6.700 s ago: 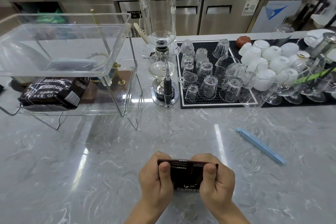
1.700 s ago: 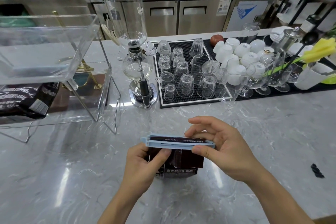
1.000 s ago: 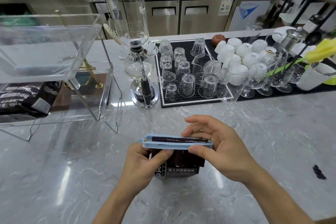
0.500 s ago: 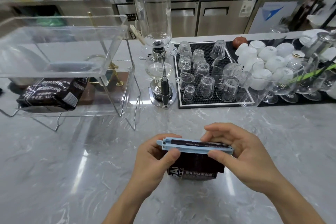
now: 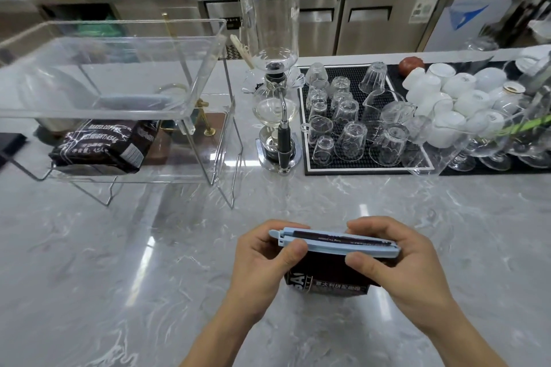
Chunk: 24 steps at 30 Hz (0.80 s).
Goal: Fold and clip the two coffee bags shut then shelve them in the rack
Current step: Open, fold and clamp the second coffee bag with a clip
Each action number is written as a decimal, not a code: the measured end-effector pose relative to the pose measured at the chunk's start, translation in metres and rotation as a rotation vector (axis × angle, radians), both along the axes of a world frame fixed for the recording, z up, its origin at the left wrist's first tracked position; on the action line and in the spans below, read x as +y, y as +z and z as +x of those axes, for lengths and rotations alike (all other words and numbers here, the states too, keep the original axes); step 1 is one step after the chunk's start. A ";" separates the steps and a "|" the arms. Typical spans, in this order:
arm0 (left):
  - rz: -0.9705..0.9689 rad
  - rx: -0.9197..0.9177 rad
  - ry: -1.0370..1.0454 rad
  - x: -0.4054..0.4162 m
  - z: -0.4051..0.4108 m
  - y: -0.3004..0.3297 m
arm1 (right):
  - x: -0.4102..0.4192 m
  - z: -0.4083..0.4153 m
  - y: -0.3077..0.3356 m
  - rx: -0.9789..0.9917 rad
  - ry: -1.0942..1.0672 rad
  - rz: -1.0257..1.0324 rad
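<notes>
Clipping step on bag number two, by the look of it. Left hand [image 5: 262, 256] pinching the hinge end of the blue clip [image 5: 337, 243], thumb curled over the front; right hand [image 5: 396, 259] clamped on the other end, thumb under and fingers over the top. Dark coffee bag [image 5: 326, 277] standing on the marble counter [image 5: 119, 277] right between both hands, folded top caught in the clip. Hard to tell whether the clip has actually latched at the right end. Next up, probably: squeeze that free end till it snaps, then carry the bag over to the clear rack [image 5: 208, 98] at far left. Needs a firm even press so the fold doesn't slide out sideways. As for what's holding what: lower shelf of the rack already has the other coffee bag [image 5: 104, 146] lying flat, with room beside it; upper tray looks bare apart from reflections. Black mat [image 5: 304, 128] packed with upturned glasses, white cups [image 5: 456, 95] heaped to the right, siphon brewer [image 5: 275, 83] just beside the rack.
</notes>
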<state>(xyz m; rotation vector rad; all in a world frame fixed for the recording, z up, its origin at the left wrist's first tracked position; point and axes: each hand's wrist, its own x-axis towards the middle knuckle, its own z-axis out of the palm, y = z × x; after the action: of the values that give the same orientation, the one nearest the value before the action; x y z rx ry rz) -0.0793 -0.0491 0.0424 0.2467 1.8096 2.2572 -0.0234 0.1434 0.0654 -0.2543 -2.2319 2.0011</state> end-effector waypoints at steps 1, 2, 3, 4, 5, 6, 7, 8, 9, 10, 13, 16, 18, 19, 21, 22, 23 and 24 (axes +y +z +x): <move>-0.005 -0.004 -0.001 0.000 0.000 0.000 | -0.002 0.000 -0.002 -0.020 -0.026 -0.014; -0.008 -0.005 -0.003 0.000 0.000 0.001 | -0.004 0.000 -0.002 -0.035 -0.040 -0.036; -0.007 -0.005 -0.006 -0.001 0.000 0.002 | -0.005 0.001 -0.003 -0.041 -0.054 -0.056; -0.007 -0.003 -0.007 -0.001 0.000 0.002 | -0.005 0.001 -0.003 -0.046 -0.068 -0.061; -0.005 0.001 -0.005 -0.001 0.000 0.002 | -0.006 0.001 -0.003 -0.047 -0.076 -0.059; 0.005 0.001 0.001 -0.002 0.000 0.002 | -0.007 0.001 -0.001 -0.048 -0.078 -0.059; 0.022 -0.004 0.015 -0.002 0.000 0.001 | -0.007 0.001 -0.001 -0.049 -0.078 -0.057; 0.045 -0.014 0.031 -0.002 0.000 0.001 | -0.007 0.001 0.000 -0.046 -0.075 -0.050; 0.066 -0.024 0.049 -0.002 0.000 0.000 | -0.007 0.000 0.001 -0.042 -0.074 -0.043; 0.084 -0.032 0.063 -0.002 0.000 -0.001 | -0.008 0.000 0.002 -0.045 -0.071 -0.050; 0.122 -0.052 0.085 0.000 0.000 -0.003 | -0.008 0.000 0.000 -0.028 -0.065 -0.074; 0.136 -0.069 0.090 0.000 0.001 -0.005 | -0.009 0.001 -0.003 -0.015 -0.072 -0.097; 0.146 -0.082 0.091 0.001 0.001 -0.006 | -0.009 0.001 -0.005 -0.016 -0.075 -0.114; 0.152 -0.087 0.091 0.001 0.001 -0.006 | -0.009 0.001 -0.006 -0.014 -0.076 -0.119; 0.161 -0.093 0.090 0.001 0.001 -0.006 | -0.009 0.001 -0.006 -0.012 -0.071 -0.123; 0.165 -0.094 0.088 0.000 0.001 -0.005 | -0.010 0.001 -0.006 -0.013 -0.071 -0.119; 0.167 -0.096 0.086 0.000 0.002 -0.005 | -0.010 0.001 -0.007 -0.012 -0.071 -0.117; 0.169 -0.098 0.085 0.000 0.002 -0.005 | -0.010 0.001 -0.007 -0.013 -0.072 -0.116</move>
<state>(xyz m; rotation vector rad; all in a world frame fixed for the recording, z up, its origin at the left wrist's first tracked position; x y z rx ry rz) -0.0777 -0.0488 0.0371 0.0877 1.6115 2.4386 -0.0222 0.1337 0.0586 -0.3560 -2.0851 2.1000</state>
